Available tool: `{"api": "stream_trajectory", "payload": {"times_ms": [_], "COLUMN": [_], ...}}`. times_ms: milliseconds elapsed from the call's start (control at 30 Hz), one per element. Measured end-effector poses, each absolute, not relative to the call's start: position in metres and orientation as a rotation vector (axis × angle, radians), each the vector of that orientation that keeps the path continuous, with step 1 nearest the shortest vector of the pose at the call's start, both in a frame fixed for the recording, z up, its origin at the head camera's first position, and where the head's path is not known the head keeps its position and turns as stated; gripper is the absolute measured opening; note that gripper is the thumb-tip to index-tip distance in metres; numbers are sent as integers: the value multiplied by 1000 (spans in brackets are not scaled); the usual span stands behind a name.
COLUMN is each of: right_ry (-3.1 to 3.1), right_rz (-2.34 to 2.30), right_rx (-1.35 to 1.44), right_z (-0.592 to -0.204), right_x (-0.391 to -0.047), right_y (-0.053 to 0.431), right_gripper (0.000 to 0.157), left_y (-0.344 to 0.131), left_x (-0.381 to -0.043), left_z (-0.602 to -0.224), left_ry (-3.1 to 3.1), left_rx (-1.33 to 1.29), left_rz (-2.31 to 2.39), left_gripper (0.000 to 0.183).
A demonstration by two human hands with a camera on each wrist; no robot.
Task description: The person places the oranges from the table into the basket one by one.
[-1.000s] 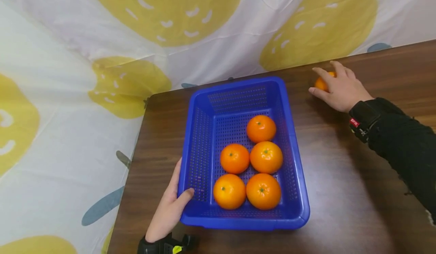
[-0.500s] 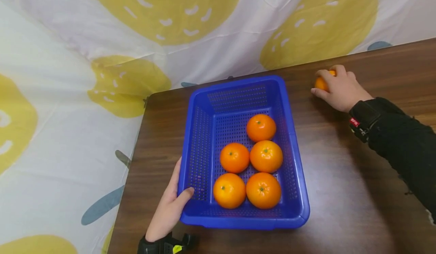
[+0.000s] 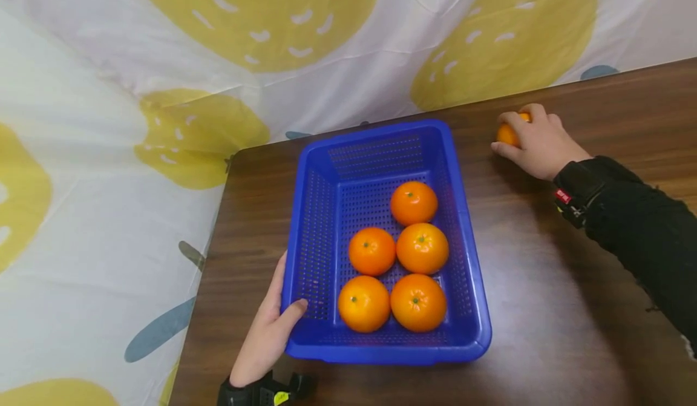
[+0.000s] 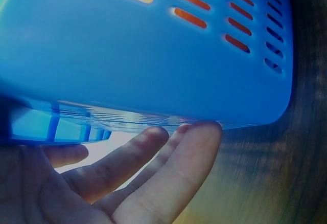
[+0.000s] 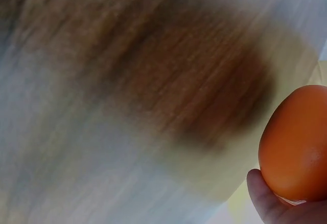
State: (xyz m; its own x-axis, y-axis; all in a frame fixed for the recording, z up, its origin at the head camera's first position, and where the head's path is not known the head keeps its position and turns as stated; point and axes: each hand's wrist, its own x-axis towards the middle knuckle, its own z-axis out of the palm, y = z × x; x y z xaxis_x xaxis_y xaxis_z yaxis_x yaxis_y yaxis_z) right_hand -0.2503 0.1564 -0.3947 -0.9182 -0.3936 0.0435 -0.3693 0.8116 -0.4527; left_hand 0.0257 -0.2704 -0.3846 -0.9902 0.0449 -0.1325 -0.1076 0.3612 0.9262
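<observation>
A blue plastic basket [image 3: 474, 285] with slotted walls sits on the table, several oranges [image 3: 422, 248] lying in its right and near part. My left hand [image 3: 267, 327] holds the basket's left side near the front corner, thumb over the rim. Its other fingers [image 4: 179, 178] lie along the outer wall in the left wrist view. Right of the basket's far end, my right hand [image 3: 544, 143] grips a single orange [image 3: 507, 135], palm down. In the right wrist view that orange [image 5: 299, 142] shows at the right edge with a fingertip against it; the palm hides the rest.
A dark wood-grain table [image 3: 528, 242] carries the basket. Behind and to the left hangs a white cloth [image 3: 348, 85] with large yellow fruit prints, right at the table's far edge. A black sleeve [image 3: 637, 224] covers the right forearm.
The right hand's fingers were spread over the orange and have curled in around it. The left hand and basket hold their place; the head view shifts slightly.
</observation>
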Motion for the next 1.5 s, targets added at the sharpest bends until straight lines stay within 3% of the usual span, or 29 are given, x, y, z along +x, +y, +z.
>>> {"api": "stream_trajectory", "payload": {"times_ms": [600, 1000, 1500], "right_ry": [2969, 2992, 2984], "right_rz": [-713, -821, -814], "right_rx": [-853, -1070, -1173], "right_z": [-377, -345, -311], "right_x": [-238, -225, -213], "right_y": [135, 115, 91], "right_gripper": [60, 49, 49], "left_y": [-273, -273, -269], "left_x": [23, 21, 19], "left_z": [-386, -387, -388], "left_ry": [2474, 2482, 2487], "left_rx": [-73, -80, -60], "left_rz": [1695, 1694, 1703], "left_gripper": [75, 76, 75]}}
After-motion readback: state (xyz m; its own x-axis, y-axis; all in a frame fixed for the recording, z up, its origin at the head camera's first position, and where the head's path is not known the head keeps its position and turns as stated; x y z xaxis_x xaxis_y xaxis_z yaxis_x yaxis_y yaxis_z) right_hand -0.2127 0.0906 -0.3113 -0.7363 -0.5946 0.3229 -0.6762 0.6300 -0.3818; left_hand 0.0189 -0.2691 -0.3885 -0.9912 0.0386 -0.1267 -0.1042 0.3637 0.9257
